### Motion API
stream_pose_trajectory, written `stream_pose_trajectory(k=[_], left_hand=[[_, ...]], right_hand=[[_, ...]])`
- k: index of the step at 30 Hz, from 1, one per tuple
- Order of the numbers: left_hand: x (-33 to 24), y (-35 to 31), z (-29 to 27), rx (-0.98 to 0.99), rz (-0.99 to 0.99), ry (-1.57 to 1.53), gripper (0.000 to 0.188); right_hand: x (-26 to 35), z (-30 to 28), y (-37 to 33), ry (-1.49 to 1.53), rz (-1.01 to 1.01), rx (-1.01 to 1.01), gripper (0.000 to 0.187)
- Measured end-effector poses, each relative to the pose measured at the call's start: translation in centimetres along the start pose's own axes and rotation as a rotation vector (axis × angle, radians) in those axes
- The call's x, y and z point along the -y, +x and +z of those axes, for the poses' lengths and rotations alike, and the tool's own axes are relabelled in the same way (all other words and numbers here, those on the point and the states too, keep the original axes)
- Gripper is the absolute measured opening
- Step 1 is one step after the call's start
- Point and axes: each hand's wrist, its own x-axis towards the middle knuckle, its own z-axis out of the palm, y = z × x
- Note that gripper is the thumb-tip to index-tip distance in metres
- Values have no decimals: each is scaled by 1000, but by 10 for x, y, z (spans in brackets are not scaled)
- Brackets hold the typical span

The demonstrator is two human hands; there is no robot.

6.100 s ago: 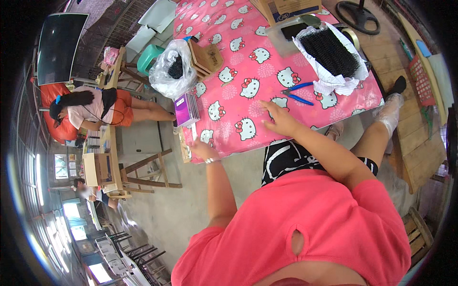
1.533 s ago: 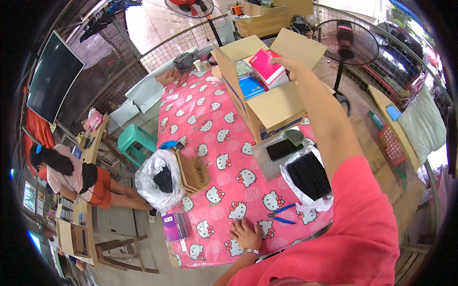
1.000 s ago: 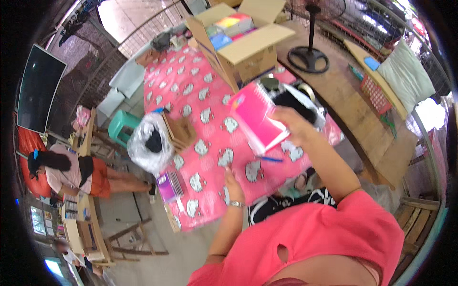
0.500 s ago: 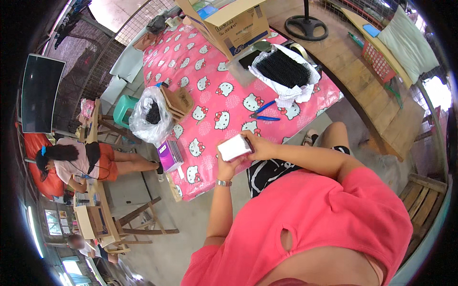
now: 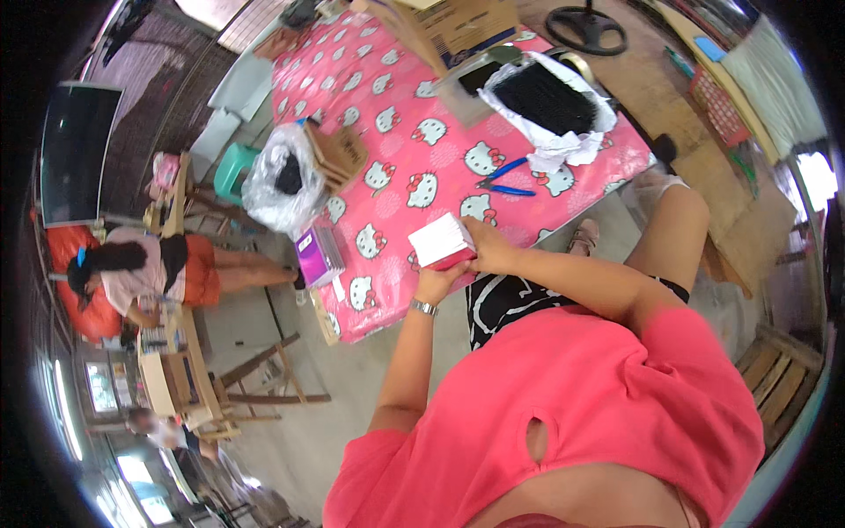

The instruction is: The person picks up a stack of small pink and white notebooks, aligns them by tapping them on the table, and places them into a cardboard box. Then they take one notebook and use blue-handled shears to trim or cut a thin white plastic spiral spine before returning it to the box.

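Both my hands hold a small block-shaped stack of white and red packs [image 5: 442, 241] over the near edge of the table. My left hand [image 5: 440, 283], with a metal watch at the wrist, grips it from below and the near side. My right hand [image 5: 489, 250] is closed round its right side; some of its fingers are hidden. To the left, a purple stack of thin packs [image 5: 319, 255] stands on the table's edge. Pliers with blue handles [image 5: 505, 183] lie beyond my right hand, beside a white wrapping [image 5: 581, 151] holding a mass of black strands [image 5: 546, 99].
A pink cartoon-print cloth covers the table [image 5: 400, 207]. On it are a clear plastic bag [image 5: 280, 211] with black contents, a brown box [image 5: 339, 154] and a large carton [image 5: 471, 35]. A green stool [image 5: 231, 172] and another person [image 5: 150, 268] are at left.
The stack has tilted in my hands and now shows its red side. My view has shifted, and my right knee has swung outward to the right.
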Motion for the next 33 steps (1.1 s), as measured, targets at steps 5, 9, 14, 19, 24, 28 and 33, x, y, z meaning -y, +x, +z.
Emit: stream_pose_trajectory(k=[5,9,14,19,24,28,33], left_hand=[[6,-2,-6,2,-10,-69,43],[2,-1,3,-21,-27,-69,42],[-17,-6,5,-12,-144,-87,43],[-28,-17,46,-272,-217,-564,67],[-53,-11,108,-413,-523,-998,65],[-65,-2,118,-252,-736,-1226,70],[-59,10,131,-264,-638,-1158,63]], right_hand=[[6,-3,2,27,-32,-2,81],[1,-10,1,28,34,77,77],[7,-20,3,45,-27,39,81],[10,-59,17,292,174,317,81],[-26,-83,40,153,377,560,56],[-20,-130,62,-53,362,628,50],[14,-164,81,-412,136,216,37]])
